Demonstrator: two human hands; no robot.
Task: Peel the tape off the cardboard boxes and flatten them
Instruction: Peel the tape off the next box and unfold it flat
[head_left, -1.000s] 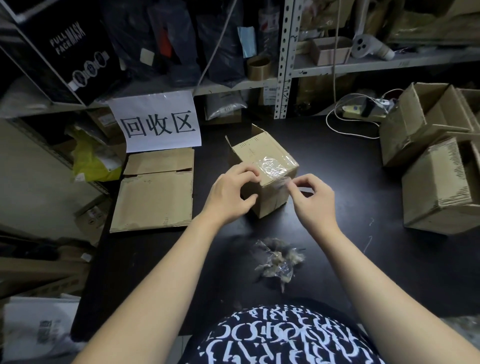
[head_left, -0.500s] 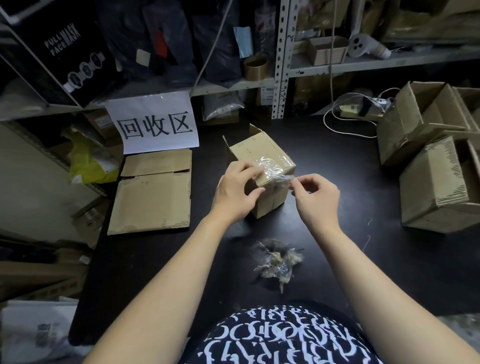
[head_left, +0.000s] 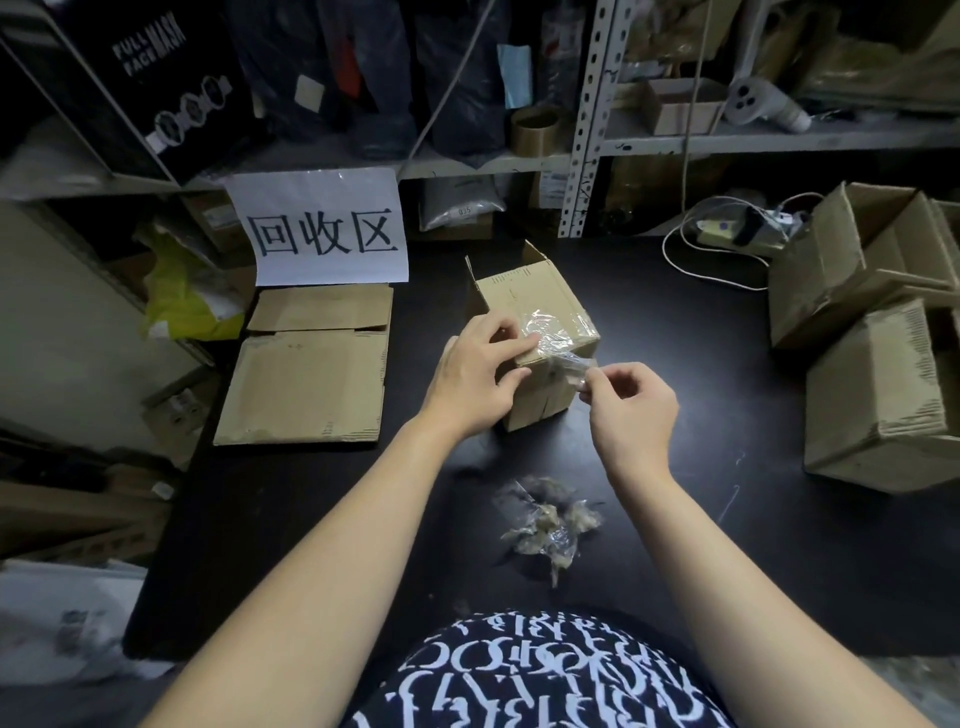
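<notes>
Fingertips (head_left: 596, 383) of the right hand (head_left: 631, 410) pinch the loose, crumpled end of the clear tape (head_left: 551, 336), with the other fingers curled loosely behind, just right of the box's near corner. The left hand (head_left: 475, 384) grips the small box (head_left: 537, 306), fingers hooked over its top near edge and thumb pressed on the near face, bracing it on the black table (head_left: 701, 545) at mid-scene. The step in hand looks like peeling: the strip is lifted at the corner while the rest lies stuck across the top face. The next move probably calls for a steady pull to the right, low along the surface, with the left hand holding firm so the box neither slides nor tips. The small box lies on its side, flaps open toward the far end, and its inside is hidden. Near the person lies a wad of peeled tape (head_left: 550, 525). At far left rests flattened cardboard (head_left: 306, 384). At right sit the near right box (head_left: 878, 405), its contents hidden, and the far right box (head_left: 852, 260), which gapes open; what shows of its inside looks bare.
</notes>
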